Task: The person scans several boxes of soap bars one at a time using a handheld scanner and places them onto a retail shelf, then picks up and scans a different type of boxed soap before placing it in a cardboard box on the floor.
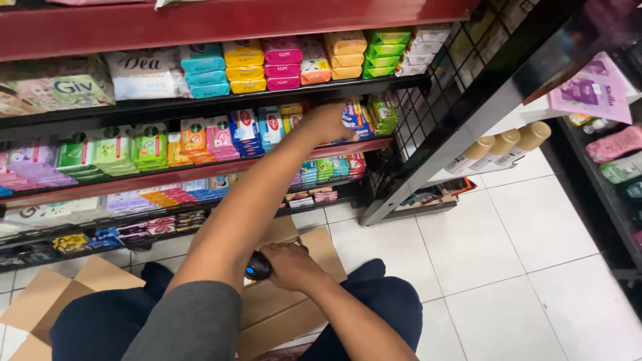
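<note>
Position: I am low on the tiled floor [535, 254], knees in dark trousers either side of an opened cardboard box [40, 301]. At far left, the shelves carry rows of flat soap packs [150, 147] in green, pink and orange, stacked in tiers. My left arm, in a grey sleeve, runs up and to the right. My left hand [329, 124] is at the front of the middle shelf [348, 148], fingers curled onto a red-and-blue pack [358, 115] at the right end of the row. It touches the pack, but I cannot tell whether it truly grips it or only rests against it. Below, over the box flap, my right hand [292, 266] is clenched around a black handheld device [258, 267] with a small blue light at its end, held just above the cardboard. Judgement: the step in hand is work on that shelf row, with the left hand at the pack and the device kept ready low down. Any next move calls for a firm hold on the one pack without disturbing its neighbours, which sit tight against it. Right of the shelf there is a black wire grid panel [428, 107], and beyond it tan-capped bottles [501, 144], well apart from both hands.
</note>
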